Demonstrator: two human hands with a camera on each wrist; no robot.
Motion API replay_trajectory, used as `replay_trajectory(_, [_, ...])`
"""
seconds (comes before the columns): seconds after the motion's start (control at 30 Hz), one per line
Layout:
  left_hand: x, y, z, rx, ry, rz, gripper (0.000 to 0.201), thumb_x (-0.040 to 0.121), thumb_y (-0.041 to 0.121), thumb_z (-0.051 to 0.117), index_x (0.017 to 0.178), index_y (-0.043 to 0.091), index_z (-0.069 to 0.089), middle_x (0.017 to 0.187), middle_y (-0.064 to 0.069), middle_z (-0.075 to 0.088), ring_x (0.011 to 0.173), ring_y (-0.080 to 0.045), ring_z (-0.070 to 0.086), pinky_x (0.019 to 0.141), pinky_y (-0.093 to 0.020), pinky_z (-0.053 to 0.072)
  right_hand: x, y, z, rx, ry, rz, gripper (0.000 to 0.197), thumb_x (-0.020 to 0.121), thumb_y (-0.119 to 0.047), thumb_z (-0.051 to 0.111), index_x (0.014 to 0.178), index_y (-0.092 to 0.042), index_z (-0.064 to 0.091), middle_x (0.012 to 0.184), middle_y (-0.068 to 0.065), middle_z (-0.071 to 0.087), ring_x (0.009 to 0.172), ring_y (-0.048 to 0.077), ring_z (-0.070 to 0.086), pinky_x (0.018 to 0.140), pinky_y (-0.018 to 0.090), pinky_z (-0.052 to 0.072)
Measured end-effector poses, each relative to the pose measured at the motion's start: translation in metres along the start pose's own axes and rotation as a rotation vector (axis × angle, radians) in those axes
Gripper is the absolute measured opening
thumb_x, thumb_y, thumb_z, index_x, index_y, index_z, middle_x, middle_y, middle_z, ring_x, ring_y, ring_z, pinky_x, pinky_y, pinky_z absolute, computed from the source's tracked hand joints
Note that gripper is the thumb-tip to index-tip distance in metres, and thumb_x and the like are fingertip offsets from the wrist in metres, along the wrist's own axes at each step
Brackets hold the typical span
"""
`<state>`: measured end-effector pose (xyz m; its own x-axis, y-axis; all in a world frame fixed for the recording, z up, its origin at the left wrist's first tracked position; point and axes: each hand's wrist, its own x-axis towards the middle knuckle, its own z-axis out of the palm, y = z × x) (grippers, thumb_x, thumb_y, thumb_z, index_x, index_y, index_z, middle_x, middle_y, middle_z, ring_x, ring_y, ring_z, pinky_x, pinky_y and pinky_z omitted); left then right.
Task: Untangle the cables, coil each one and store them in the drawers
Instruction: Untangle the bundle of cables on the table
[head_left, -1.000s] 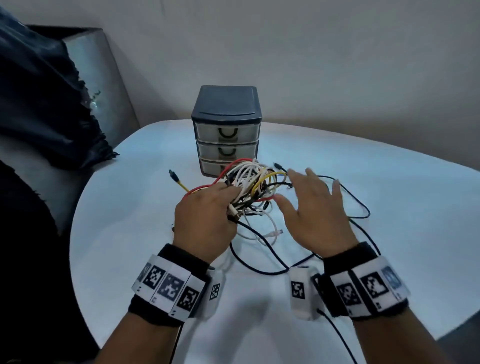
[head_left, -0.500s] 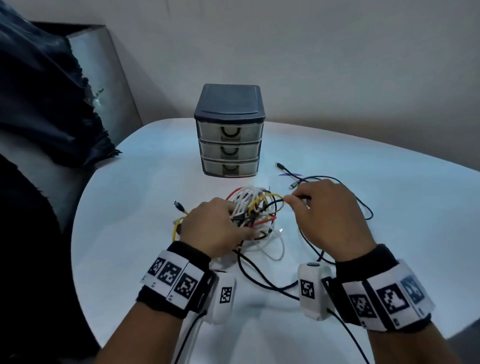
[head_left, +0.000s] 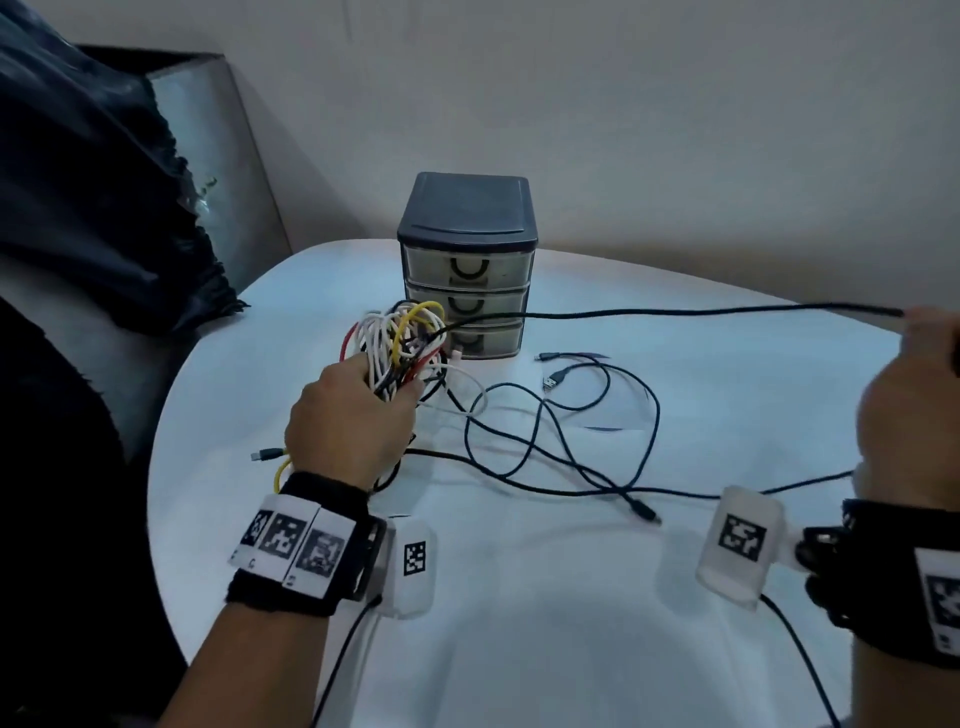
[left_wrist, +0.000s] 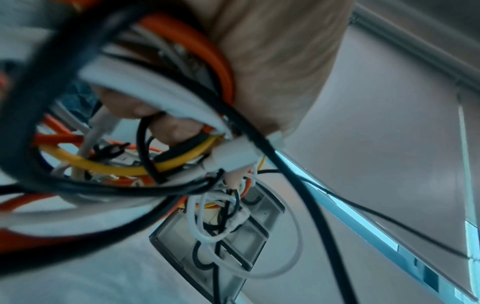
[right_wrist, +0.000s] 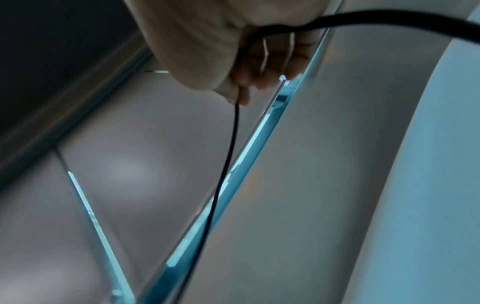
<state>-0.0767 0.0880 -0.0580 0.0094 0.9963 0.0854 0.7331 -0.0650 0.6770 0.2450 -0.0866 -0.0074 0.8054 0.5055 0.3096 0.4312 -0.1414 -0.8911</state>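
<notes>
Left hand (head_left: 353, 426), fingers curled round a tangled bundle of white, red, yellow and black cables (head_left: 402, 343), holds it raised above the round white table (head_left: 571, 623), in front of the small grey plastic three-drawer cabinet (head_left: 467, 260) that stands near the table's far edge. All three translucent drawers are closed. Right hand (head_left: 914, 415), at the table's right edge, pinches a thin black cable (head_left: 675, 312) between thumb and fingertips (right_wrist: 242, 98); the cable runs taut and almost level from the bundle to that hand. Further loops of black cable (head_left: 561, 441) lie slack on the table centre, with a USB plug (head_left: 551, 383) near the cabinet's base. A yellow cable end (head_left: 280, 470) and a dark plug (head_left: 265, 455) lie by the left wrist.
</notes>
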Motion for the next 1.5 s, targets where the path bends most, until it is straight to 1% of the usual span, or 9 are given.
replay_trajectory(0.13, [-0.009,0.011,0.0,-0.009,0.022,0.103,0.024,0.082,0.05,0.069,0.084,0.026,0.066,0.071,0.008,0.064,0.075,-0.025,0.061,0.068,-0.033,0.051,-0.019,-0.002,0.037,-0.459,0.212,-0.103,0.056,0.085,-0.053,0.047,0.126,-0.015,0.056,0.128,0.01,0.059,0.125,0.035,0.05,0.104,0.045,0.035])
replay_trajectory(0.23, [-0.019,0.021,0.003,0.006,0.045,0.247,0.024,0.082,0.051,0.068,0.089,0.028,0.068,0.071,0.009,0.067,0.072,-0.023,0.061,0.066,-0.032,0.052,-0.054,-0.037,0.072,-0.38,-0.005,-0.48,0.038,0.092,-0.037,0.056,0.12,-0.013,0.066,0.122,0.009,0.067,0.116,0.031,0.059,0.106,0.051,0.039])
replay_trajectory(0.37, [-0.031,0.027,0.009,-0.055,0.082,0.442,0.031,0.08,0.057,0.065,0.094,0.029,0.07,0.076,0.005,0.071,0.071,-0.022,0.064,0.06,-0.036,0.054,-0.085,-0.05,0.109,-0.466,-0.371,-0.433,0.054,0.098,-0.055,0.04,0.142,-0.023,0.047,0.136,-0.003,0.059,0.128,0.018,0.052,0.12,0.049,0.017])
replay_trajectory(0.5, [-0.031,0.027,0.012,-0.083,0.103,0.568,0.035,0.081,0.06,0.059,0.088,0.027,0.07,0.07,0.005,0.066,0.064,-0.018,0.058,0.053,-0.036,0.049,-0.085,-0.056,0.112,-0.379,-0.381,-0.419,0.049,0.099,-0.052,0.043,0.142,-0.029,0.044,0.108,-0.007,0.068,0.098,0.016,0.065,0.09,0.041,0.051])
replay_trajectory(0.8, [-0.026,0.036,0.01,-0.14,0.044,0.457,0.025,0.082,0.052,0.07,0.097,0.032,0.069,0.074,0.007,0.071,0.071,-0.019,0.067,0.06,-0.036,0.055,-0.053,-0.084,0.082,-0.564,-0.388,-0.528,0.022,0.094,-0.045,0.058,0.087,-0.026,0.068,0.08,-0.009,0.073,0.08,0.021,0.068,0.074,0.038,0.053])
replay_trajectory(1.0, [-0.01,0.051,-0.009,-0.066,0.014,0.209,0.035,0.084,0.055,0.064,0.103,0.026,0.069,0.097,-0.004,0.073,0.091,-0.032,0.065,0.077,-0.037,0.054,-0.019,-0.139,0.003,-0.328,0.096,-0.588,0.033,0.092,-0.045,0.058,0.086,-0.014,0.07,0.07,0.002,0.068,0.068,0.027,0.065,0.07,0.038,0.053])
replay_trajectory(1.17, [-0.008,0.04,-0.036,-0.163,0.076,0.064,0.034,0.083,0.052,0.065,0.101,0.023,0.069,0.099,-0.005,0.072,0.092,-0.032,0.064,0.081,-0.037,0.053,0.046,-0.113,-0.056,-0.127,0.444,-0.254,0.042,0.084,-0.076,0.039,0.078,-0.036,0.052,0.078,-0.005,0.061,0.077,0.018,0.062,0.08,0.037,0.052])
replay_trajectory(1.27, [-0.006,0.037,-0.044,-0.237,0.103,0.075,0.03,0.082,0.049,0.067,0.094,0.022,0.07,0.09,-0.002,0.072,0.086,-0.028,0.065,0.078,-0.036,0.054,0.061,-0.085,-0.062,-0.169,0.371,-0.1,0.043,0.077,-0.073,0.047,0.063,-0.034,0.058,0.067,0.001,0.06,0.067,0.023,0.059,0.071,0.036,0.049])
replay_trajectory(1.5, [-0.009,0.061,-0.044,-0.482,0.128,0.147,0.023,0.084,0.043,0.071,0.095,0.024,0.072,0.085,0.007,0.073,0.083,-0.019,0.067,0.077,-0.032,0.054,-0.006,-0.085,0.007,-0.188,-0.02,-0.169,0.011,0.084,-0.035,0.066,0.087,-0.024,0.063,0.074,0.005,0.072,0.07,0.027,0.07,0.078,0.051,0.058])
